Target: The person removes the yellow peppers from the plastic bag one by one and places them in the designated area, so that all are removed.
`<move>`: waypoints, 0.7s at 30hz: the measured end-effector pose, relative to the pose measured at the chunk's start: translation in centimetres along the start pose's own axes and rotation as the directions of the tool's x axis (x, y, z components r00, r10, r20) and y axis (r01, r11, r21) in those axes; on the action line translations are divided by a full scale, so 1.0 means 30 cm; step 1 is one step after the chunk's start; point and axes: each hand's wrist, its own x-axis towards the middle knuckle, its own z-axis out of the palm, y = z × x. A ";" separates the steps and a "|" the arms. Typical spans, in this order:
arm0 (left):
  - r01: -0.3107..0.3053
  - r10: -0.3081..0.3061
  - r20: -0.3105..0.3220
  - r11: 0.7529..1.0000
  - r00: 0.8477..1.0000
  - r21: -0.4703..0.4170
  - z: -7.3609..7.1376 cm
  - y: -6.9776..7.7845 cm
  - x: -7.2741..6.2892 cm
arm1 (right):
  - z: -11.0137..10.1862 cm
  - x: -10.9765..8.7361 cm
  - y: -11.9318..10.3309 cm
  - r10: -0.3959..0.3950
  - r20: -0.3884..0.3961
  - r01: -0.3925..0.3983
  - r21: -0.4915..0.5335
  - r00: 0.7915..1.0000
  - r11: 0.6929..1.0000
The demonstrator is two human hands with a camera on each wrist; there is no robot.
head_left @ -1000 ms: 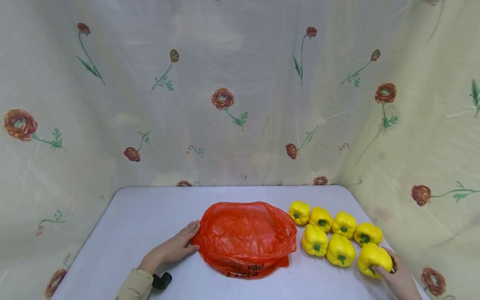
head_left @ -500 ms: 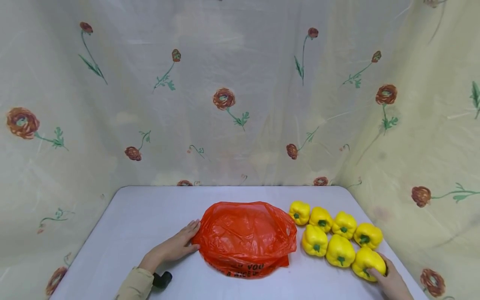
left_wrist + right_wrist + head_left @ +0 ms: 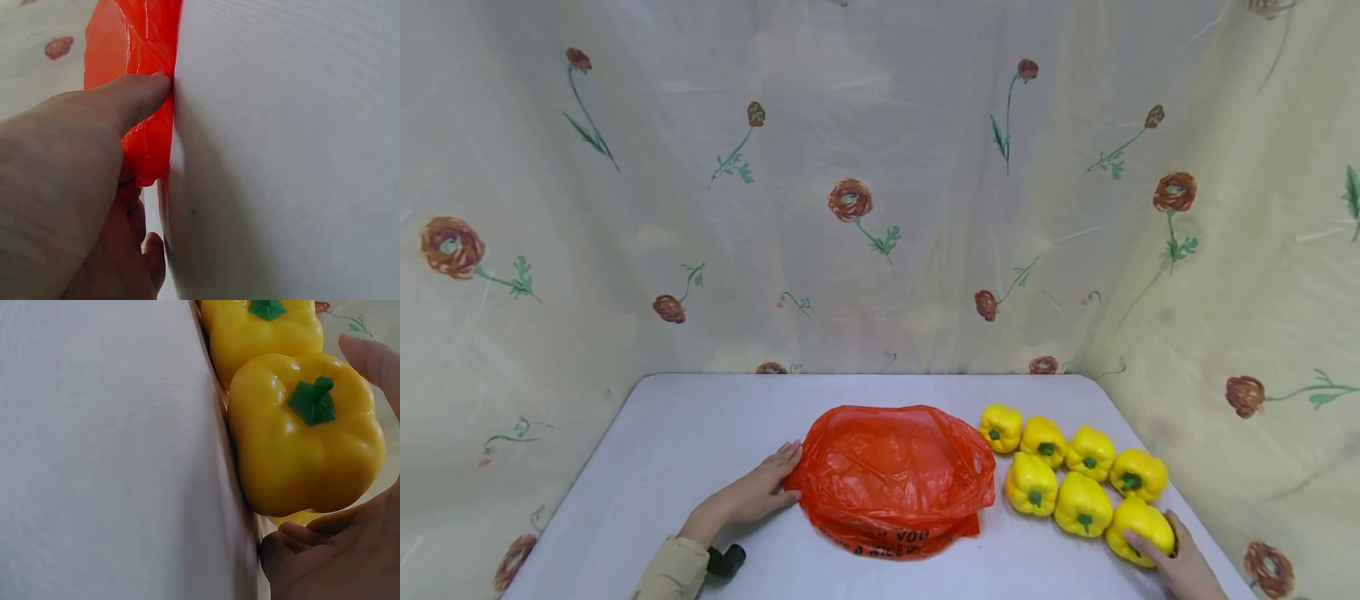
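Note:
A red plastic bag (image 3: pixel 891 467) with dark lettering lies spread in the middle of the white table. My left hand (image 3: pixel 758 490) rests at its left edge; in the left wrist view the thumb touches the red plastic (image 3: pixel 149 147), and fingers reach below it. At the right, my right hand (image 3: pixel 1187 562) is around the nearest yellow bell pepper (image 3: pixel 1138 529), which stands on the table. In the right wrist view this pepper (image 3: pixel 306 444) shows its green stem; the thumb stands at its upper right and the fingers are spread loosely below, not curled tightly on it.
Several other yellow bell peppers (image 3: pixel 1082 504) stand in two close rows right of the bag. A black object (image 3: pixel 726 561) is at the left wrist. A flowered curtain (image 3: pixel 880 183) surrounds the white table (image 3: pixel 700 417) at the back and sides.
My right hand has moved the nearest pepper leftward and set it beside the front row; its fingers have then loosened. My left hand and the bag stay in place.

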 end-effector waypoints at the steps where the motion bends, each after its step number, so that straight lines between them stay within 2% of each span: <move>1: 0.002 -0.002 0.000 1.000 1.000 0.000 -0.001 0.000 -0.001 | 0.001 0.000 0.000 -0.004 0.000 0.004 0.011 1.000 1.000; 8: -0.037 0.037 -0.019 0.999 0.999 0.000 -0.011 -0.004 -0.008 | -0.009 0.002 -0.012 -0.008 -0.060 0.018 0.162 0.998 0.987; 12: -0.046 0.046 -0.041 0.999 0.998 -0.008 -0.021 -0.007 -0.017 | -0.017 -0.009 -0.029 0.000 -0.194 0.044 0.224 0.981 0.974; 14: -0.025 0.024 -0.059 1.000 0.998 -0.007 -0.030 -0.005 -0.024 | -0.022 -0.025 -0.046 -0.027 -0.313 0.103 0.228 0.949 0.968; 17: 0.029 -0.029 -0.084 1.000 0.996 -0.002 -0.058 0.009 -0.037 | -0.033 -0.061 -0.082 -0.145 -0.462 0.242 0.158 0.875 0.957; 19: 0.027 -0.025 -0.106 1.000 0.994 0.016 -0.081 0.021 -0.046 | -0.040 -0.088 -0.123 -0.224 -0.502 0.307 0.088 0.836 0.948; 21: 0.024 -0.020 -0.119 0.999 0.993 0.028 -0.107 0.041 -0.056 | -0.040 -0.114 -0.173 -0.311 -0.492 0.360 0.004 0.813 0.933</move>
